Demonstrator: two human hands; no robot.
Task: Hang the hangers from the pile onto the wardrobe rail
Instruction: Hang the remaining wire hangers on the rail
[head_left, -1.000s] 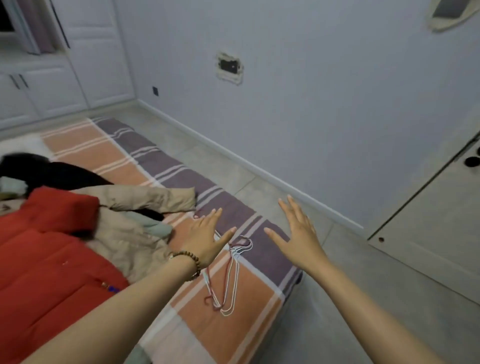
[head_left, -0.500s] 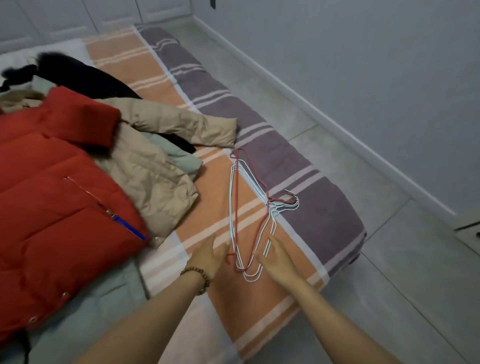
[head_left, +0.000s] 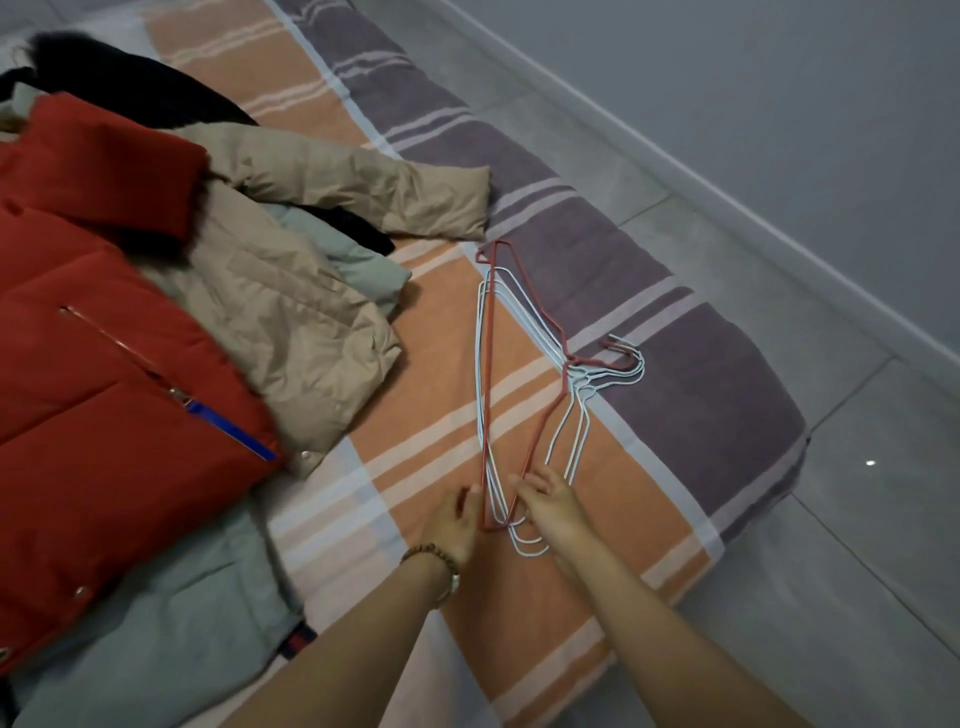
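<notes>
A pile of wire hangers lies flat on the striped mattress (head_left: 691, 395). A red hanger (head_left: 487, 374) is on top of several pale blue hangers (head_left: 577, 436), and their hooks (head_left: 626, 364) point right, toward the mattress edge. My left hand (head_left: 453, 525) hovers with spread fingers just left of the pile's near corner. On the near ends of the wires my right hand (head_left: 551, 505) rests its fingertips, with no wire lifted. The wardrobe rail is out of view.
Coats are heaped on the left of the mattress: a red padded jacket (head_left: 104, 374), a beige coat (head_left: 291, 312), a black garment (head_left: 135, 83) and a pale green one (head_left: 156, 629). Grey tiled floor (head_left: 857, 493) and a wall with a baseboard (head_left: 727, 202) run along the right.
The view has dropped from the wall down to the mattress and moved closer. Both hands came down to the near end of the hangers. The pile itself has not moved.
</notes>
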